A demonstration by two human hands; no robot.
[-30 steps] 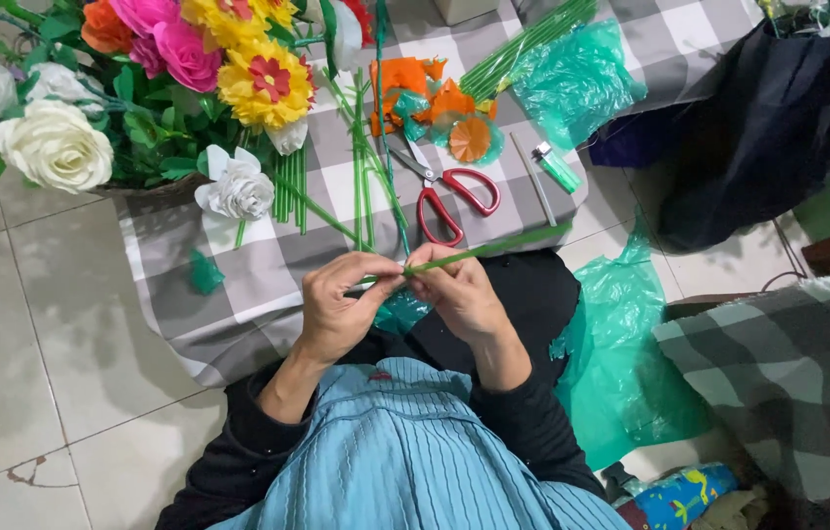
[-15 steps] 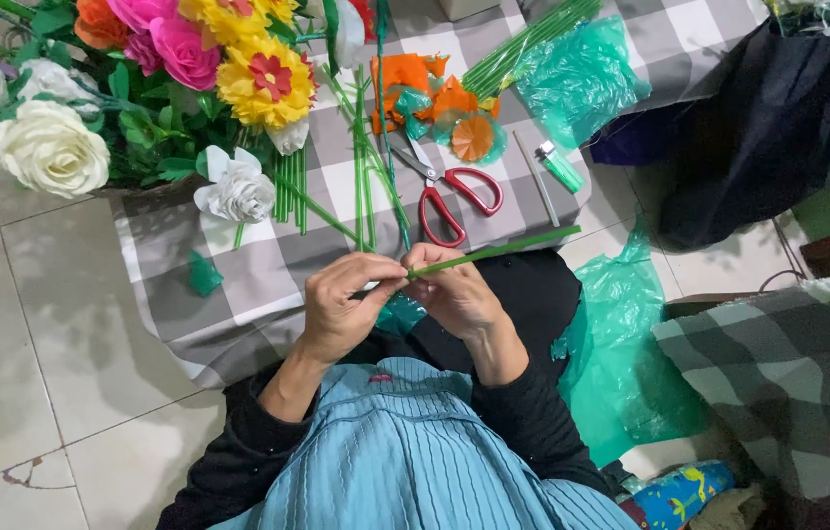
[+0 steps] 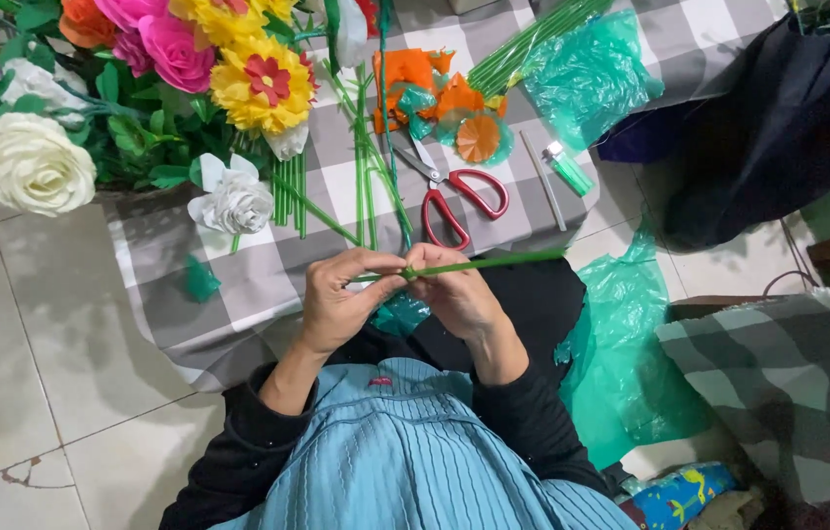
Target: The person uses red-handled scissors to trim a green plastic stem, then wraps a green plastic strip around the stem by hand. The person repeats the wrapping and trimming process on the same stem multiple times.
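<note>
My left hand point(image 3: 341, 299) and my right hand point(image 3: 452, 292) meet over my lap, and both pinch one thin green stem point(image 3: 493, 263) that sticks out to the right. A scrap of green crepe point(image 3: 399, 314) hangs under my fingers. Just beyond my hands lies the grey-and-white checked cloth point(image 3: 248, 285). On it are red-handled scissors point(image 3: 459, 196), several loose green stems point(image 3: 368, 162) and orange paper petals point(image 3: 439, 98).
Paper flowers crowd the upper left: a white rose point(image 3: 30, 165), a smaller white flower point(image 3: 235, 201), a yellow one point(image 3: 263, 83) and pink ones point(image 3: 171, 44). Green plastic sheets point(image 3: 626, 363) lie at my right, with a dark garment point(image 3: 778, 128) and a green lighter point(image 3: 568, 169) nearby.
My hands stay together on the green stem; the fingers have shifted slightly along it. Nothing else has moved.
</note>
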